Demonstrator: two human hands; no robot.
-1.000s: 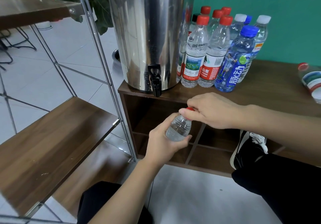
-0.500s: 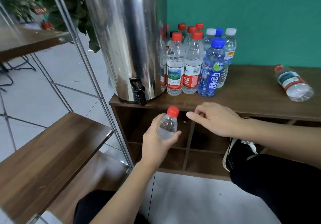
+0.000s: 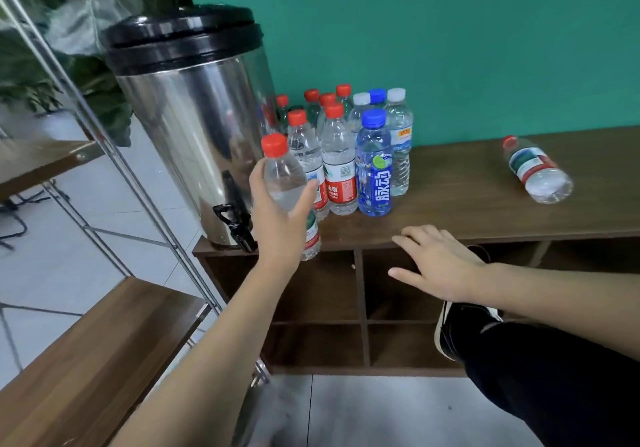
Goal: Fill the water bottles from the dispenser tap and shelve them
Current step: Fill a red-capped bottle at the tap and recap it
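Note:
My left hand [image 3: 277, 224] grips a clear water bottle [image 3: 282, 176] with a red cap, upright, raised in front of the steel dispenser [image 3: 194, 127] and just right of its black tap [image 3: 233, 221]. Behind it a cluster of capped bottles [image 3: 341, 155] stands on the brown cabinet top [image 3: 467, 211], among them a blue bottle [image 3: 374, 169]. My right hand [image 3: 440, 263] hovers open at the cabinet's front edge, holding nothing. One more red-capped bottle [image 3: 535, 169] lies on its side at the right.
The cabinet has open cubbies [image 3: 318, 294] below its top. A metal-framed rack with wooden shelves [image 3: 86, 360] stands at the left, its slanted poles close to the dispenser. A green wall backs the cabinet. My dark-trousered leg and shoe [image 3: 460, 328] are at lower right.
My right hand let go of the red cap and drew away to the right. My left hand lifted the capped bottle from below the cabinet top up beside the standing bottles.

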